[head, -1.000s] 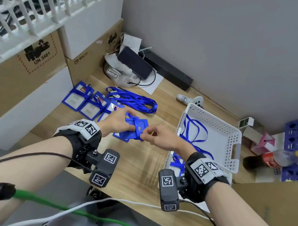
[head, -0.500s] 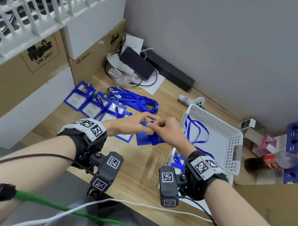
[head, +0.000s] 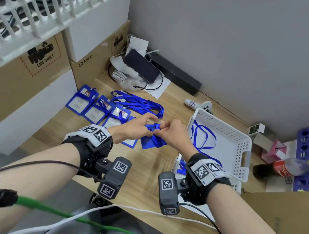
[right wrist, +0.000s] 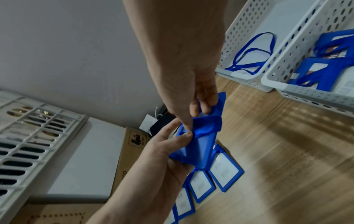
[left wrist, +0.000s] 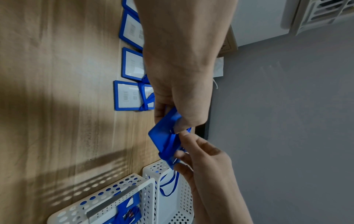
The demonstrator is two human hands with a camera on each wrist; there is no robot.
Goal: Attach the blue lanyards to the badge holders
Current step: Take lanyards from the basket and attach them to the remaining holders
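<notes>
Two hands meet over the middle of the wooden desk (head: 146, 178), working one blue badge holder (head: 150, 141) held just above the surface: the left hand (head: 134, 126) grips the holder's near end with curled fingers, while the right hand (head: 173, 133) pinches the blue lanyard (head: 155, 126) wound about the holder's top. Holder and strap look light; the plastic sleeve seems thin and bendy, best held by its edges near the slot, and the flat ribbon appears soft and smooth, likely to slip unless pinched close to the knot. Toward the desk's left edge, a row of badge holders (head: 92, 107) lies flat with straps already wrapped round them, and a heap of loose lanyards (head: 141, 103) sits behind them. Along the right edge, a white perforated basket (head: 245, 151) holds one more strap, and the wrist views show a second basket (right wrist: 306, 94) beside it with finished badges. Cardboard boxes (head: 41, 70) wall in the left side; a phone (head: 141, 66) rests on clutter at the far corner, against a grey wall (head: 242, 39), and a cola bottle (head: 287, 167) lies beyond the basket.
</notes>
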